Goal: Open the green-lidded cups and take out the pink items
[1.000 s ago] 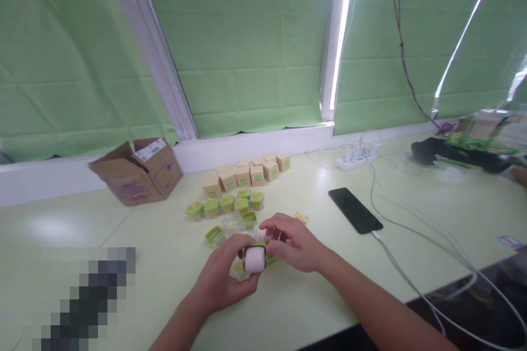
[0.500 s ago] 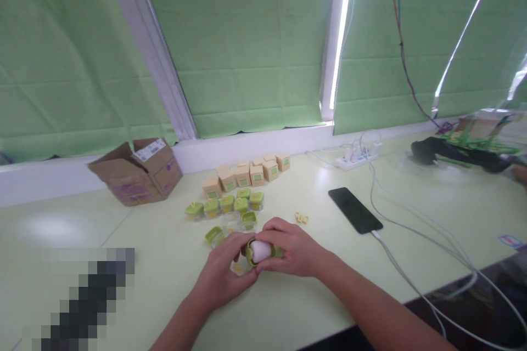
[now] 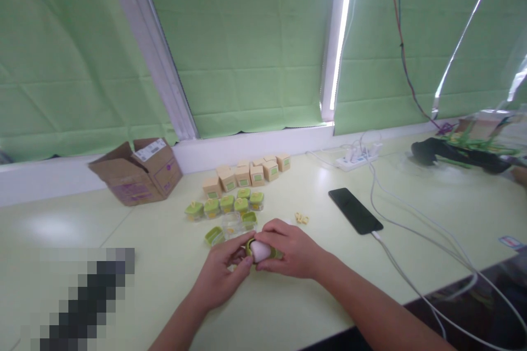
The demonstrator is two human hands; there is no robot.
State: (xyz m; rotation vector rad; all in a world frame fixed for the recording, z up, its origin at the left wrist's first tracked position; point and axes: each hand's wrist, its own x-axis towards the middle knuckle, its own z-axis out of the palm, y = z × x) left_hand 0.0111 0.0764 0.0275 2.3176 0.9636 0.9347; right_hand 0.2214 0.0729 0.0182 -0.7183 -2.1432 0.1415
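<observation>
On the table [image 3: 370,296], near edge: both hands meeting
Right hand [image 3: 294,252]: now pinching white-faced jar [image 3: 260,251]
Left hand [image 3: 220,277]: fingertips still touching it, grip loosened
Spare lid [image 3: 214,236]: unmoved

A pale green counter [image 3: 432,214] carried an open cardboard box [image 3: 138,171] at the back left, a cluster of small tan boxes [image 3: 247,171], a row of green-lidded jars [image 3: 224,204] before them, a black phone [image 3: 354,210] on a white cable [image 3: 415,285], and a power strip [image 3: 357,158] near the sill.
</observation>
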